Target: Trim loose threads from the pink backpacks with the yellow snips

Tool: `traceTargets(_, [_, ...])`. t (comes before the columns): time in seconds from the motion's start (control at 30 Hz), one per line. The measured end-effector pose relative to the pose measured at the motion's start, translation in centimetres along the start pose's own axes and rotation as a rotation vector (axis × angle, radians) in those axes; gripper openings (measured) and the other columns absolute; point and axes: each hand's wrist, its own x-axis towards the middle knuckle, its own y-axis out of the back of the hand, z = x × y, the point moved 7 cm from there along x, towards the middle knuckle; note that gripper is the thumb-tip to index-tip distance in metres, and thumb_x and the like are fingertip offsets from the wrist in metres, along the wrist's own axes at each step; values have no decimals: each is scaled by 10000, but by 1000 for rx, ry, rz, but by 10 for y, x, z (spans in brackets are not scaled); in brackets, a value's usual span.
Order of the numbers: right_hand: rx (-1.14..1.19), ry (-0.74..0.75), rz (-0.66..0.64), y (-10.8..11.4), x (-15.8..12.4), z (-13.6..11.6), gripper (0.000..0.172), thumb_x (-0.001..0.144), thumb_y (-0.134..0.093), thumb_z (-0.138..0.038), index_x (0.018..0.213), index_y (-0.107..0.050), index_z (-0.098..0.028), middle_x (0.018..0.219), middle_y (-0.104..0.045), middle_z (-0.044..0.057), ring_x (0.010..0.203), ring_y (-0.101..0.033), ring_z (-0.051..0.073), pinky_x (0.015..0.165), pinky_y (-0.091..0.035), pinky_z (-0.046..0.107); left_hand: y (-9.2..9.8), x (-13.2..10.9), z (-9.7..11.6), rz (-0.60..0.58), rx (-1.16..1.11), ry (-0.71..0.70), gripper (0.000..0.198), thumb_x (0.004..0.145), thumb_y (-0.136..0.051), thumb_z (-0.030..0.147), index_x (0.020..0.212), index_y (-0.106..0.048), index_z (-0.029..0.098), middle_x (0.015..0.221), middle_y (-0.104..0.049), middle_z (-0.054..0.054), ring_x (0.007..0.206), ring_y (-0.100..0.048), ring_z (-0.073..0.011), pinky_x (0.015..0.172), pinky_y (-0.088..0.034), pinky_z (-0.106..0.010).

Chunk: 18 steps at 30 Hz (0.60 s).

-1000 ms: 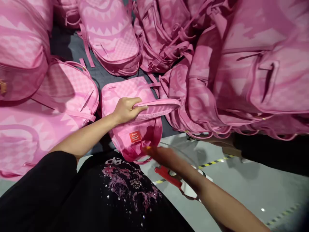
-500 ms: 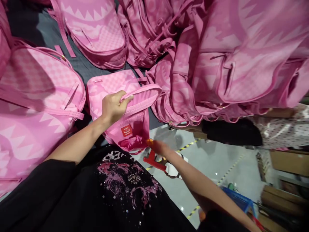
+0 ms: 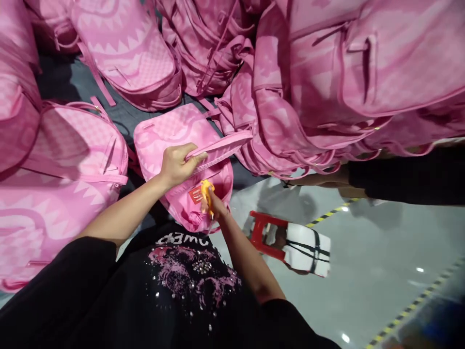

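Far L: checkered pink bkpk (image 3: 78, 128) lay on dark cloth (image 3: 58, 80), untouched, well apart from both hands.

Next: L hand (image 3: 180, 165), fingers closed, thumb over the edge, pinching the raised flap (image 3: 227, 143) of the open bkpk (image 3: 170, 128). Open bkpk sat directly in front of the person, its mouth toward the body. Judged: flap best kept high and taut by L hand, b/c a slack rim could drop over the opening and block the view.

Mid: red label (image 3: 194, 195) showed on the inside wall, w/ bunched pink lining (image 3: 195, 220) below it. R hand (image 3: 218, 207) was at the opening, fingers curled around a yellow tool (image 3: 207, 190). Tool partly hid the label; contact btw the two unclear, tool type too small to ID. Judged: its tip, if sharp, wanted keeping off both lining and label; short, controlled wrist motion would prob. serve better than a swing from the elbow. A firm L grip would also stop the bag shifting under the tool.

R: row of pink bkpks (image 3: 319, 82) stood crowded, close to the flap's far end, so room on that side was prob. tight; lifting the flap up rather than sideways seemed wiser. Lower R: red-and-white item (image 3: 305, 247) w/ dark straps on the floor (image 3: 363, 247), well apart from both hands. Far R: another person's dark clothing (image 3: 407, 182), clear of the work.
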Motion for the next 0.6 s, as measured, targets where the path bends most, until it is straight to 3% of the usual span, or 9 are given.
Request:
traceTargets(0.07, [94, -47, -186, -12, -3, 18, 570, 919, -405, -761, 730, -422, -224, 459, -231, -114, 373, -159, 53, 359, -265, 187, 2, 5, 4, 5, -5, -74, 433, 948, -562, 494, 671, -623, 166, 522, -510, 40, 455, -447, -70, 495, -307, -223])
traceTargets(0.17, [127, -83, -317, -12, -13, 32, 551, 879, -526, -742, 725, -423, -223, 446, -209, -126, 368, -116, 40, 334, -198, 181, 1, 11, 11, -19, 22, -190, 429, 942, -573, 496, 666, -614, 171, 519, -502, 37, 447, -435, -72, 488, -302, -229])
traceTargets(0.33, [28, -62, -285, -1, -24, 14, 518, 839, -646, -677, 736, -419, -223, 471, -308, -103, 371, -234, 45, 339, -240, 187, -8, 16, 22, -74, 39, -334, 396, 954, -566, 465, 678, -603, 182, 509, -485, 40, 437, -435, -80, 494, -308, -238])
traceTargets(0.5, [-84, -8, -244, 8, -32, -25, 482, 836, -687, -619, 763, -444, -209, 505, -412, -79, 386, -331, 55, 378, -326, 194, -12, 13, 24, -111, 74, -387, 449, 950, -538, 535, 659, -581, 195, 504, -467, 36, 433, -431, -95, 512, -321, -255])
traceTargets(0.6, [-122, -22, -177, 9, -32, -35, 487, 858, -646, -644, 765, -445, -210, 492, -406, -84, 365, -325, 58, 362, -316, 196, -13, 11, 24, -138, 85, -412, 467, 956, -511, 553, 661, -587, 199, 510, -491, 24, 442, -454, -106, 523, -329, -264])
